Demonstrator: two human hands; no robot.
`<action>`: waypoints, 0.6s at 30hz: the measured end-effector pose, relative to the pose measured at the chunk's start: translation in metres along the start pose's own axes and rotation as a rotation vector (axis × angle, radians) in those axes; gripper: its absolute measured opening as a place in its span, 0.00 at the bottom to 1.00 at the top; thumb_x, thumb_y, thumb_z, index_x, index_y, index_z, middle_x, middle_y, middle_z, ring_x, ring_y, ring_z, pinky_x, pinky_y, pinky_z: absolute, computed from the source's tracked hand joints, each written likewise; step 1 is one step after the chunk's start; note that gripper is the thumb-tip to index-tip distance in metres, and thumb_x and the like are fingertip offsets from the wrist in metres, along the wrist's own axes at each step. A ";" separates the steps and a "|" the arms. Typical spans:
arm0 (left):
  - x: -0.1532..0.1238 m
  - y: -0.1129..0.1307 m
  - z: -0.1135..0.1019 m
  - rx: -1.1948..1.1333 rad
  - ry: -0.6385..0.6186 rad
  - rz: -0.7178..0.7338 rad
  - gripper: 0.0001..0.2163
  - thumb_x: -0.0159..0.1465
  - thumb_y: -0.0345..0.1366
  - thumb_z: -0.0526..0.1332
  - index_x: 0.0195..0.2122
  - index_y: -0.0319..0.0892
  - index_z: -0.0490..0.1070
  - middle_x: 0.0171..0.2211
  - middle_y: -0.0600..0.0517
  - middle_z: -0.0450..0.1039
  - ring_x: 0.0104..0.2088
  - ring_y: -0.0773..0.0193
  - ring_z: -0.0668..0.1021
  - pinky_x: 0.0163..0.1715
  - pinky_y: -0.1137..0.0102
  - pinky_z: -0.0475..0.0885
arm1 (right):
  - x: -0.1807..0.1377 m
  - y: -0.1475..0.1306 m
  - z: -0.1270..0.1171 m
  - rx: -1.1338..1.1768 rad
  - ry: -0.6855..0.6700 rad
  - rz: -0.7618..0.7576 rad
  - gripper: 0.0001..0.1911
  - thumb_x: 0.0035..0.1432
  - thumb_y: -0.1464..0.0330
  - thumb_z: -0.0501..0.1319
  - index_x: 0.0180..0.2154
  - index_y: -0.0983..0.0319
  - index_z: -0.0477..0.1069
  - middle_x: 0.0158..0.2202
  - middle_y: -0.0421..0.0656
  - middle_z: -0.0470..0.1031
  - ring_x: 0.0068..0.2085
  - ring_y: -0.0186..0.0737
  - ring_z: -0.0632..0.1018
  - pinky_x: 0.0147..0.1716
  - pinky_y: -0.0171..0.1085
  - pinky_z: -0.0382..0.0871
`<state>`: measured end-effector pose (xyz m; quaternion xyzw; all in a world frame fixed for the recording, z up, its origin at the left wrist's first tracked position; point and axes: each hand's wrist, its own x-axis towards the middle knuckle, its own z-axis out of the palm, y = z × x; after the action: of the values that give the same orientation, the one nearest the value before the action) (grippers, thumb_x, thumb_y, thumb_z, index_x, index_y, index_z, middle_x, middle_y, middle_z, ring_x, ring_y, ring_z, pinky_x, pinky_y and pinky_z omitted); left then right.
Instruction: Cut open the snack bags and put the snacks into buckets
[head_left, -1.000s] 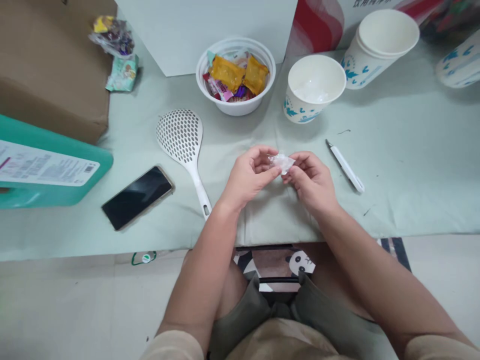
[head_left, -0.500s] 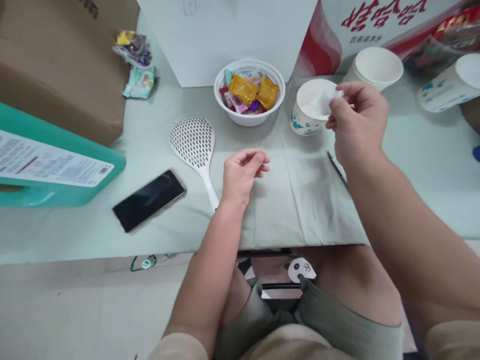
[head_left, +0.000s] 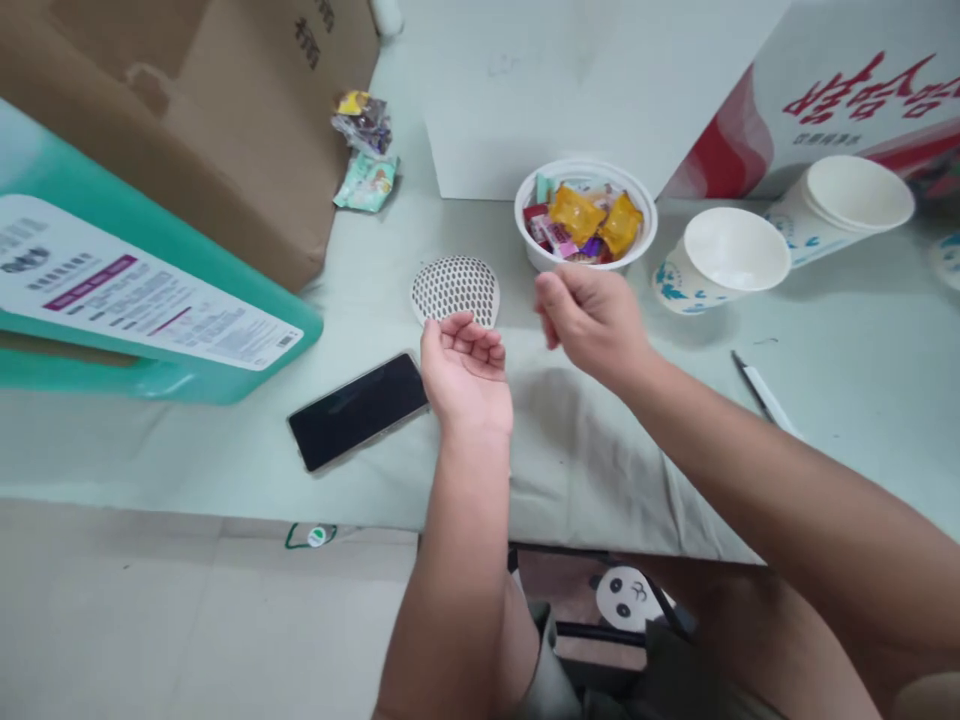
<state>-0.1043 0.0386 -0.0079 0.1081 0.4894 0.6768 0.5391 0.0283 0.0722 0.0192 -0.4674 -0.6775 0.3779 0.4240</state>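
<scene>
My left hand (head_left: pixel 469 375) is turned palm up over the handle of the white slotted skimmer (head_left: pixel 456 288), with its fingers loosely curled and apart and nothing seen in it. My right hand (head_left: pixel 589 315) is closed, thumb against curled fingers, just in front of the white bowl (head_left: pixel 525 225) of wrapped sweets (head_left: pixel 577 212). Whatever it may hold is hidden. A paper cup (head_left: pixel 690 275) with blue leaf prints stands right of the bowl. The skimmer's handle is hidden behind my left hand.
A black phone (head_left: pixel 358 412) lies left of my left hand. Beyond it stand a green jug (head_left: pixel 277 335) and a cardboard box (head_left: pixel 247 130). Loose sweets (head_left: pixel 367 182) lie by the box. Stacked paper cups (head_left: pixel 855 205) and a pen (head_left: pixel 754 388) are at the right.
My right hand has come away from the paper cup, leftwards toward my left hand; the whitish scrap it pinched no longer shows. My left hand has turned palm up and opened. The view has shifted left.
</scene>
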 end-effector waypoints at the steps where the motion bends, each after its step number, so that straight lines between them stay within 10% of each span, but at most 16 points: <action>1: 0.002 0.003 -0.005 0.003 -0.003 0.001 0.16 0.68 0.52 0.51 0.39 0.46 0.68 0.29 0.53 0.73 0.31 0.68 0.80 0.31 0.74 0.74 | 0.012 0.000 0.017 0.035 -0.057 -0.006 0.28 0.67 0.42 0.58 0.27 0.58 0.67 0.21 0.38 0.69 0.23 0.34 0.71 0.28 0.37 0.67; 6: 0.011 0.022 -0.023 -0.016 -0.005 0.001 0.21 0.70 0.51 0.39 0.49 0.46 0.65 0.54 0.42 0.77 0.59 0.59 0.80 0.53 0.64 0.79 | 0.088 0.006 0.092 0.156 -0.161 0.152 0.09 0.71 0.72 0.57 0.37 0.61 0.74 0.31 0.39 0.76 0.27 0.32 0.77 0.35 0.36 0.74; 9: 0.014 0.033 -0.026 -0.081 0.041 -0.053 0.22 0.73 0.48 0.36 0.54 0.45 0.63 0.62 0.40 0.72 0.64 0.56 0.78 0.58 0.58 0.77 | 0.137 0.006 0.130 0.159 -0.115 0.356 0.16 0.65 0.84 0.52 0.44 0.65 0.74 0.36 0.40 0.75 0.28 0.29 0.77 0.37 0.36 0.75; 18: 0.017 0.044 -0.026 0.094 -0.112 -0.152 0.31 0.74 0.43 0.19 0.70 0.46 0.48 0.75 0.40 0.56 0.72 0.58 0.69 0.61 0.56 0.77 | 0.225 0.013 0.199 0.184 -0.065 0.643 0.23 0.72 0.80 0.50 0.63 0.60 0.66 0.44 0.40 0.71 0.35 0.28 0.78 0.42 0.38 0.79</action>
<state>-0.1564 0.0412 0.0065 0.1332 0.4964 0.6033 0.6098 -0.1977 0.2670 -0.0136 -0.6048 -0.4716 0.5664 0.3016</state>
